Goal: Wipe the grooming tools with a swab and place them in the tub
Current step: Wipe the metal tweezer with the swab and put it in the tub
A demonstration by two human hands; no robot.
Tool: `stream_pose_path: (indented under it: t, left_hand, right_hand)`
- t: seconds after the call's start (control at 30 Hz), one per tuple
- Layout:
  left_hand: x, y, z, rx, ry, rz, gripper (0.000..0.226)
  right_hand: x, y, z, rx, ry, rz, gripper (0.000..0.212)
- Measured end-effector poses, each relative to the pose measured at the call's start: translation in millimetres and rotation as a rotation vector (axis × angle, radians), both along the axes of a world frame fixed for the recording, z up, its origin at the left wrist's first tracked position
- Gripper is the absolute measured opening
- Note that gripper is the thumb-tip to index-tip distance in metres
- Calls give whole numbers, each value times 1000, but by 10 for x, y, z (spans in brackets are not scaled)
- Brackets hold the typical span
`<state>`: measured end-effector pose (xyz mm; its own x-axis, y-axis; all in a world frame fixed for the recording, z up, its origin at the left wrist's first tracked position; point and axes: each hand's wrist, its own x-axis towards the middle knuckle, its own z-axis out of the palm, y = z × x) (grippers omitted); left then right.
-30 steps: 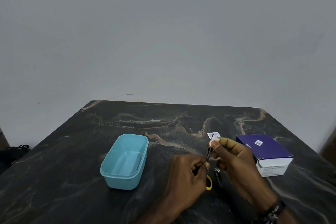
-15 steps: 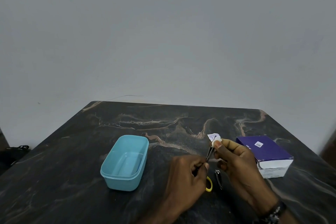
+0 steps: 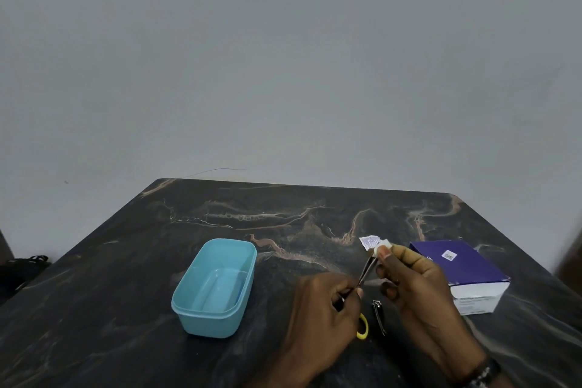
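A dark marble-patterned table (image 3: 126, 293) with pale and rust veins carries everything; an open light-blue tub (image 3: 217, 287) sits left of centre; a purple-topped box (image 3: 463, 271) lies at the right; a nail clipper (image 3: 379, 316) and a part-hidden yellow loop (image 3: 362, 328) lie between them.

On the bench (image 3: 126, 293), taking the two hands as the centre of the dial, the tub (image 3: 214, 288) sits at nine o'clock, well apart from them. The box (image 3: 466, 274) lies at three o'clock, just beside the right hand (image 3: 415, 290). The left hand (image 3: 324, 315) is at seven o'clock from the right one, and the tweezers (image 3: 365, 271) slant between them toward one o'clock, where their tip meets the swab (image 3: 382, 244). A sachet (image 3: 369, 241) lies just at nine o'clock of the swab. At six o'clock, beneath the hands, the nail clipper (image 3: 379, 316) lies on the bench, with a ring handle (image 3: 362, 326) just at nine o'clock of it.
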<state>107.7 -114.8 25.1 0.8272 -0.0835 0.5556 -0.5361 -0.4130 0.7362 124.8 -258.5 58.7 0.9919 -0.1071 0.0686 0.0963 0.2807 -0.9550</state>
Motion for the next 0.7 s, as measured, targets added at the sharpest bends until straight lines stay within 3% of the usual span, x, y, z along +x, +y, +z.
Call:
stream_pose_path:
  t: [0.13, 0.3, 0.53, 0.7]
  left_hand:
    - [3, 15, 25, -150, 63, 38, 10]
    - [9, 50, 130, -444, 157, 55, 8]
    - [16, 73, 227, -674, 130, 114, 10]
    - [14, 106, 268, -725, 65, 121, 11]
  right_hand:
    - [6, -7, 23, 22, 47, 36, 19]
    - [6, -7, 21, 23, 79, 104, 17]
    - [-34, 34, -13, -181, 107, 219, 27]
    - [-63, 65, -6, -308, 69, 165, 20]
